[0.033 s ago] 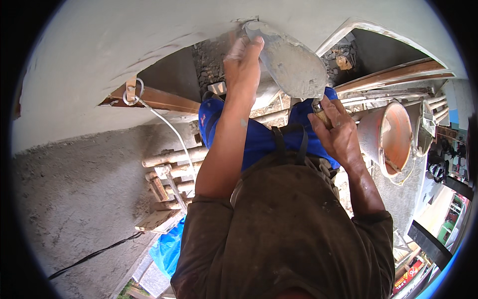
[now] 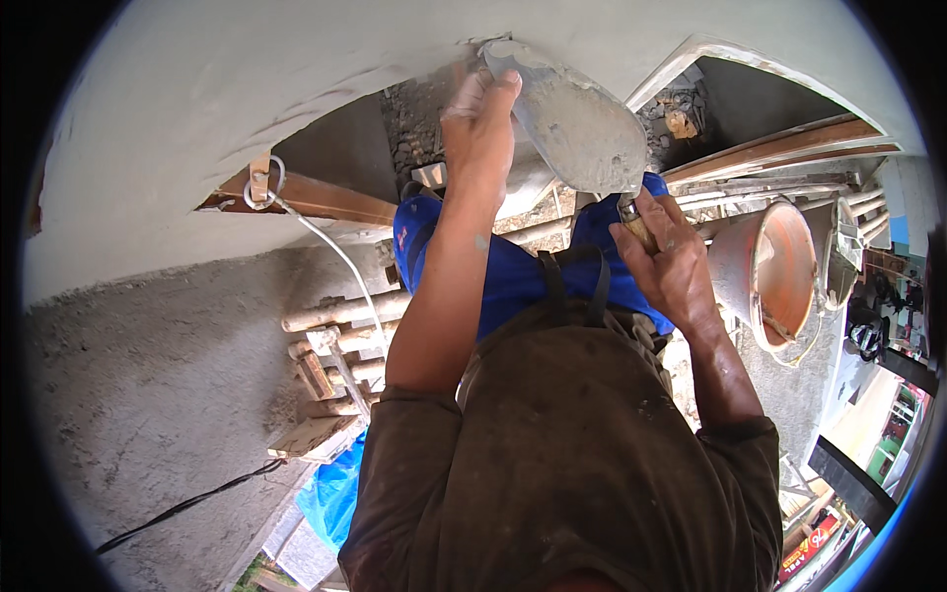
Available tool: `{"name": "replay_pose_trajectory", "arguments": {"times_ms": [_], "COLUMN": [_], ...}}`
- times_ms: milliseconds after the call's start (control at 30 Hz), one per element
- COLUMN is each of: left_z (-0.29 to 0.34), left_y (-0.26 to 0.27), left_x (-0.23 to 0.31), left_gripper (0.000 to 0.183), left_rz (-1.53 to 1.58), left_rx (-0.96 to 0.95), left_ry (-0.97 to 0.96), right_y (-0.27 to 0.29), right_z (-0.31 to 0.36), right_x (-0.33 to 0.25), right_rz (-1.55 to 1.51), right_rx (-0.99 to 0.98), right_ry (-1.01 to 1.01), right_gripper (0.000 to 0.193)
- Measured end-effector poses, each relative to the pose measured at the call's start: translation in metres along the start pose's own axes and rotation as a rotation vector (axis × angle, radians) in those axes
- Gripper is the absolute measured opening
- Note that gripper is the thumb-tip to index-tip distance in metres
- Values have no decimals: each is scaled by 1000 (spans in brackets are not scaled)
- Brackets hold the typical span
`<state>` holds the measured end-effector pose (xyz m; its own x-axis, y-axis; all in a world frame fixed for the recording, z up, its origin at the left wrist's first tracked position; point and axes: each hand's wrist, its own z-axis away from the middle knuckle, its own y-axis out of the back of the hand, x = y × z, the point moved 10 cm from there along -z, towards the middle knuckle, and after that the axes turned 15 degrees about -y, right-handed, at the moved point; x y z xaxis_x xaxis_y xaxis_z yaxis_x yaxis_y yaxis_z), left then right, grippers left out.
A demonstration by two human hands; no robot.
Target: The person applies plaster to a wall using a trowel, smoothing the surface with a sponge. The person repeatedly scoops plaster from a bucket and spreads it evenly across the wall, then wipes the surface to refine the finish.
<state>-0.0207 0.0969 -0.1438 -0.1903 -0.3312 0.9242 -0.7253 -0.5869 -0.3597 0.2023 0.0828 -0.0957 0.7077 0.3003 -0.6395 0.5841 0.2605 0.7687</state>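
A broad, rounded plastering trowel, smeared with grey mortar, is held up close to the smooth pale wall. My right hand is closed round its short wooden handle, the forefinger stretched along toward the blade. At the blade's far left end, my left hand grips the edge, thumb pressed on the face and the other fingers partly hidden. Mortar clings along the blade's upper edge, which meets or nearly meets the wall; I cannot tell which.
To the right hangs or stands an orange-lined bucket smeared with mortar. Scaffold poles run below me. Wall openings with wooden frames lie on both sides. A white cord dangles at left, beside rough grey plaster. A blue sheet shows lower down.
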Motion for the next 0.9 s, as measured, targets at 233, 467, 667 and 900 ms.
{"name": "replay_pose_trajectory", "arguments": {"times_ms": [233, 467, 667, 900], "left_z": [-9, -3, -9, 11], "left_y": [-3, 5, 1, 24], "left_x": [8, -3, 4, -43], "left_gripper": [15, 15, 19, 29], "left_rz": [-44, -86, -143, -119], "left_rx": [11, 3, -47, -69], "left_ry": [-31, 21, 27, 101], "right_y": [-4, -13, -12, -30], "right_z": [-10, -6, -7, 9], "right_x": [1, 4, 3, 29], "right_rz": [-49, -10, 4, -51], "right_rx": [6, 0, -10, -82], "right_ry": [-18, -2, -20, -74], "right_gripper": [45, 43, 42, 43]}}
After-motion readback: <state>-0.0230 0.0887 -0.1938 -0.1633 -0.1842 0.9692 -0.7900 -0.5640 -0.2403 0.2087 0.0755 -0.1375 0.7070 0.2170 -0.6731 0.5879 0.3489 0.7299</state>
